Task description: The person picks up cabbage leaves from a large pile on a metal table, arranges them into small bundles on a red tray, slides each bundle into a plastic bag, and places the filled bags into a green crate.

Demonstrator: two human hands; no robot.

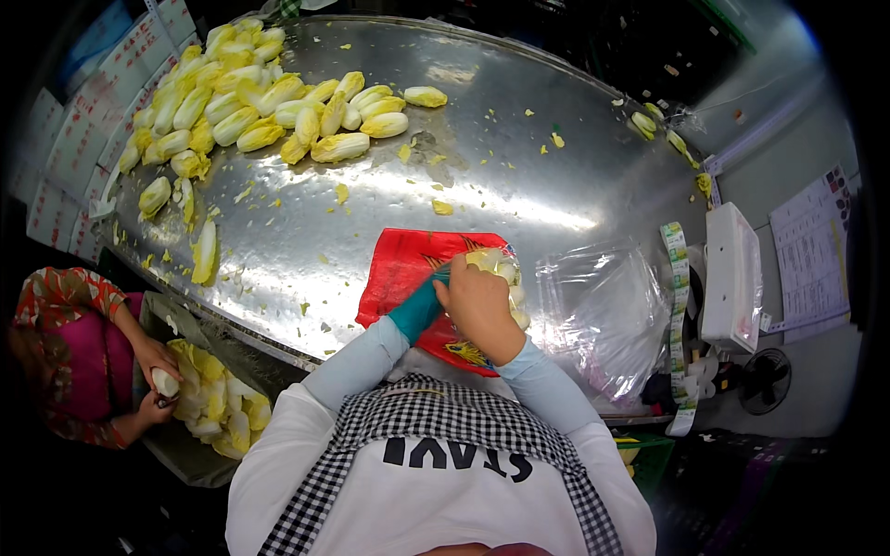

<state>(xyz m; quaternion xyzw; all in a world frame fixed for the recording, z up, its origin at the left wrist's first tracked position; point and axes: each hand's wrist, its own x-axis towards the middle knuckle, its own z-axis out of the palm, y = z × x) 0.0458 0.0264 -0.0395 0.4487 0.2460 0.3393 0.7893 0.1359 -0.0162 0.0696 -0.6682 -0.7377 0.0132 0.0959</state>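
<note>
My left hand (421, 306), in a teal glove, reaches over a red printed sheet or bag (396, 267) on the metal table. My bare right hand (480, 299) is bent across it, fingers curled and thumb against the glove. Whether the fingers pinch anything is hidden. Just beyond and right of my right hand lies a clear plastic bag of small pale cabbage hearts (518, 295), partly covered by that hand. A stack of clear plastic bags (598, 306) lies farther right.
A heap of trimmed napa cabbage hearts (236, 104) covers the table's far left, with leaf scraps scattered about. A label strip (676, 299) hangs near a white foam box (730, 278) and a small fan (765, 379). At left, a co-worker's hands (156, 379) hold a cabbage heart above loose leaves.
</note>
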